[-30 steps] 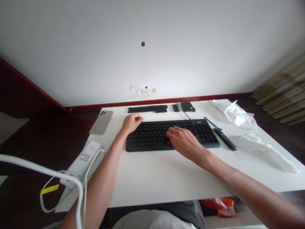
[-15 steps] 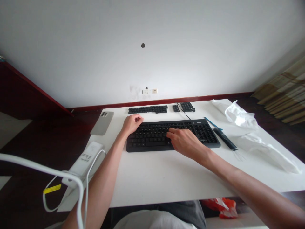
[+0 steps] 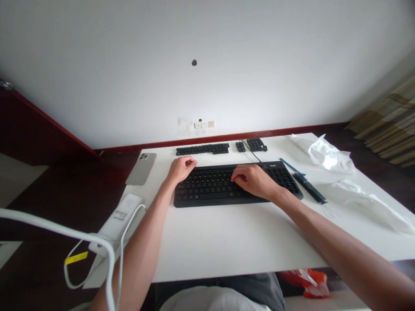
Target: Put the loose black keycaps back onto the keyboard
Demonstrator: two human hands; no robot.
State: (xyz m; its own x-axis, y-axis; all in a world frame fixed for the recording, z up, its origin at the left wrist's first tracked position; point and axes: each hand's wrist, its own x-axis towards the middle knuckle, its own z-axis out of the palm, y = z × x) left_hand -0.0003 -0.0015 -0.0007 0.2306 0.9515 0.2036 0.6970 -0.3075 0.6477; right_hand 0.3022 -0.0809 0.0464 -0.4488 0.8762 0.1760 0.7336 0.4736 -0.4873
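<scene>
Atop the white bench (image 3: pixel 227 246), the left hand (image 3: pixel 181 169) sits curled at the top-left corner of the slim black plastic keyboard (image 3: pixel 207 194), fingers loosely closed on nothing. The right hand (image 3: pixel 254 181) lies across its keys, fingers extended and open. Strips of loose black keys (image 3: pixel 202 149) lie beyond.

White wall (image 3: pixel 97 65), dark-red skirting (image 3: pixel 220 143), dark wooden floor (image 3: pixel 65 194).
</scene>
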